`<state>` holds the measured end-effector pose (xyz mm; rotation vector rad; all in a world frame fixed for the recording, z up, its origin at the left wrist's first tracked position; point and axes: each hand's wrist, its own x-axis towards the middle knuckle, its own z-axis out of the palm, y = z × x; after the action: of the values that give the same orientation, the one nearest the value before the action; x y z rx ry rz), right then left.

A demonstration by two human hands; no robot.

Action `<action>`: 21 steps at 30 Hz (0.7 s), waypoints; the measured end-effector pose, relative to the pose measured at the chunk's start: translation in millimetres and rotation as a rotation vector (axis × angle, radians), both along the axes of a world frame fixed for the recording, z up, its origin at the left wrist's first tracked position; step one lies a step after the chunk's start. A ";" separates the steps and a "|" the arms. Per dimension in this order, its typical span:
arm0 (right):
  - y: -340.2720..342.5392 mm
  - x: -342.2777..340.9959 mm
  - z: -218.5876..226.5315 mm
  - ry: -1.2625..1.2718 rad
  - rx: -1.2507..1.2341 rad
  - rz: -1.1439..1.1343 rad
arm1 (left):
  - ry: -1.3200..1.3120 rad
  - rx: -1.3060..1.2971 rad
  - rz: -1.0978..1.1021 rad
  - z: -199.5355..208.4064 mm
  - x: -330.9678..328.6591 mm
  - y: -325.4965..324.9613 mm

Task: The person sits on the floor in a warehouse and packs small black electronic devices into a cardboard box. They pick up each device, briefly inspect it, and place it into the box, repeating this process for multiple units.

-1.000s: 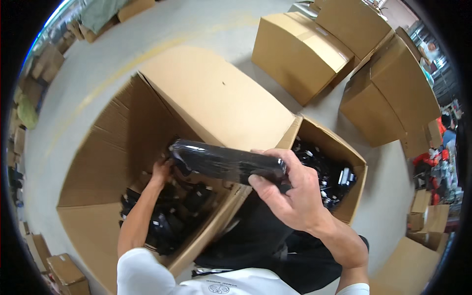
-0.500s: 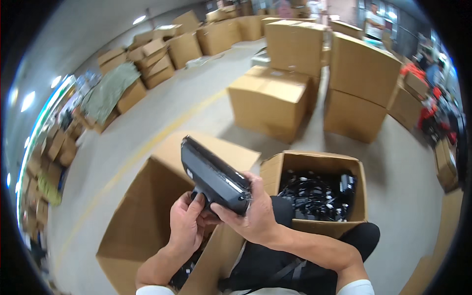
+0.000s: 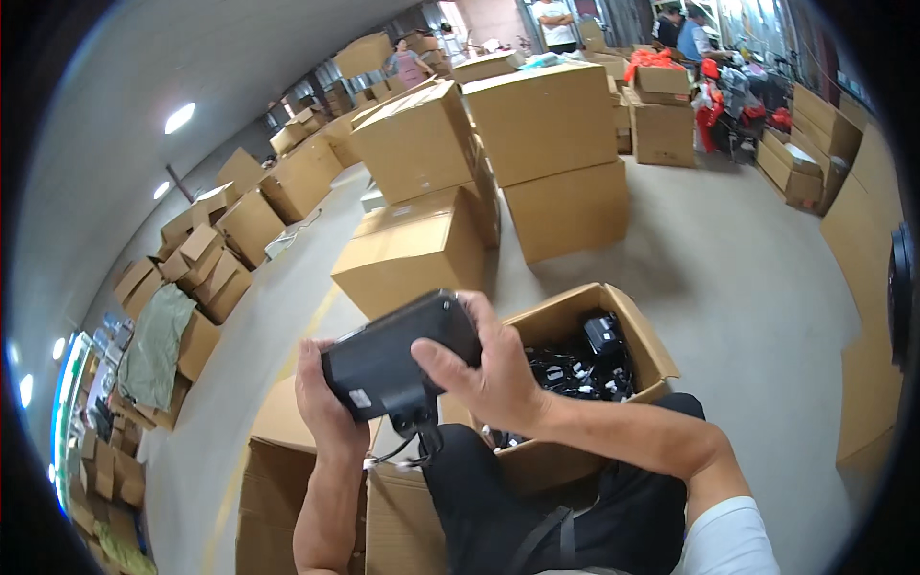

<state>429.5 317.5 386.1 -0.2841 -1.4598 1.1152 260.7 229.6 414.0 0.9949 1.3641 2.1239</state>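
Both hands clamp black device (image 3: 398, 359): left hand (image 3: 321, 407) fingers wrapped underneath, right hand (image 3: 484, 374) curled over top.

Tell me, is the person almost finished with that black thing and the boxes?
Hard to say. Done: the black device is out of any box and up in both hands, left hand underneath, right hand on top. In hand: its short cable dangles below. Left: the open box at the knee holds a heap of black parts.
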 end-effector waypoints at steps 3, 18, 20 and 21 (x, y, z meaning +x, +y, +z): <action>43.6 39.2 23.2 -0.035 0.125 -0.087 | 0.105 -0.020 -0.289 18.9 23.4 28.7; 212.1 164.7 -134.7 -0.744 -0.626 0.661 | -0.011 -0.594 -0.665 -148.9 66.9 233.5; 254.8 185.3 -192.5 -0.878 -0.629 0.439 | -0.186 -0.722 -0.693 -215.2 72.2 265.2; 266.7 186.5 -224.6 -0.951 -0.482 0.296 | -0.257 -0.765 -0.683 -249.9 71.9 275.0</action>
<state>616.0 584.2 161.5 -1.0750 -2.0722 1.6914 332.6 504.6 164.2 0.6843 1.2875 1.0466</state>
